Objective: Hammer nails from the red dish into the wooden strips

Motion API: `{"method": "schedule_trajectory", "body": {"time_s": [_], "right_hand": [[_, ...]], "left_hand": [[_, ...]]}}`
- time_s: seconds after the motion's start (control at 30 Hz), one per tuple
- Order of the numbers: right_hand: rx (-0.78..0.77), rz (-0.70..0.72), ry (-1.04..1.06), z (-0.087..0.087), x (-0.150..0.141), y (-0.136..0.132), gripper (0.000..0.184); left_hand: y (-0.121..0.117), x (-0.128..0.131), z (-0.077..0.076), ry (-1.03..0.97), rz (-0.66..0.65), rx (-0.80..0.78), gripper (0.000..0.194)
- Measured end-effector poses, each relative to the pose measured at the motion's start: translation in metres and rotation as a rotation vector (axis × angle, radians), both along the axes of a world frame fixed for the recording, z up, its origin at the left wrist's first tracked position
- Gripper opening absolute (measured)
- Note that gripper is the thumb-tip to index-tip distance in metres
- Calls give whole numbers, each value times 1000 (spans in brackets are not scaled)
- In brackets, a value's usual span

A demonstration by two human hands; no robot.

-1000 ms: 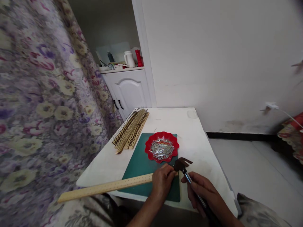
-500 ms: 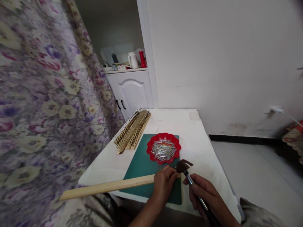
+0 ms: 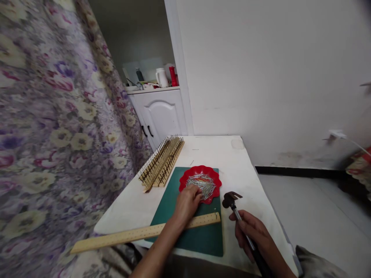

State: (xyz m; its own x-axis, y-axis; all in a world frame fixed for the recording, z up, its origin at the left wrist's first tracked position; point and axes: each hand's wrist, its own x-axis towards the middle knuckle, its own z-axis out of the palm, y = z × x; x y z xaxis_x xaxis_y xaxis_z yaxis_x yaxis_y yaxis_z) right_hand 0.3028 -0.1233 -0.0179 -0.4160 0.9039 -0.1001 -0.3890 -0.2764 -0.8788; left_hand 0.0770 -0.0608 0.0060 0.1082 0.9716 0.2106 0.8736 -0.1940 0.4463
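Note:
My left hand [image 3: 188, 199] reaches over the near left rim of a red scalloped bowl [image 3: 216, 181]. Its fingers are drawn together at the pile of nails [image 3: 205, 187]; whatever they pinch is hidden. In my right hand [image 3: 253, 235] is a claw hammer [image 3: 231, 199], gripped by the handle, its head raised to the right of the bowl. Beneath my left forearm lies a wooden strip [image 3: 139, 233] with rows of small holes. A single nail [image 3: 215, 212] stands upright near the strip's right end.
A green cutting mat [image 3: 199, 243] lies under the bowl and strip on a white-covered table [image 3: 220, 152]. Wooden strips bristling with nails [image 3: 164, 164] sit at the back left. A loose nail [image 3: 191, 162] lies behind the bowl. A floral curtain [image 3: 63, 135] borders the left side.
My left hand has left the strip's right end and moved up and left to the nails in the bowl. A nail now shows standing there. The hammer has shifted slightly right.

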Motion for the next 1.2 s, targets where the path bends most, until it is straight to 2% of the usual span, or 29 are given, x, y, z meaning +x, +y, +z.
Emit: {"method": "schedule_trajectory", "body": {"time_s": [0.1, 0.2, 0.53, 0.73, 0.93, 1.1, 1.2], "right_hand": [[0, 5, -16, 0, -1, 1, 30], [2, -2, -26, 0, -2, 2, 32], [-2, 12, -24, 1, -3, 0, 33], [20, 1, -32, -2, -4, 1, 33], [8, 2, -54, 0, -2, 2, 34], [15, 1, -53, 6, -1, 1, 33], [16, -8, -62, 8, -1, 1, 33]], "left_hand": [[25, 6, -8, 144, 66, -128, 6], [37, 12, -16, 175, 113, -182, 8], [38, 2, -20, 106, 124, -137, 6], [28, 3, -12, 20, 64, -47, 12], [4, 6, -4, -183, -24, 76, 14], [-22, 8, -11, -446, 4, -23, 6], [-33, 12, -19, -634, 18, -129, 14]]}}
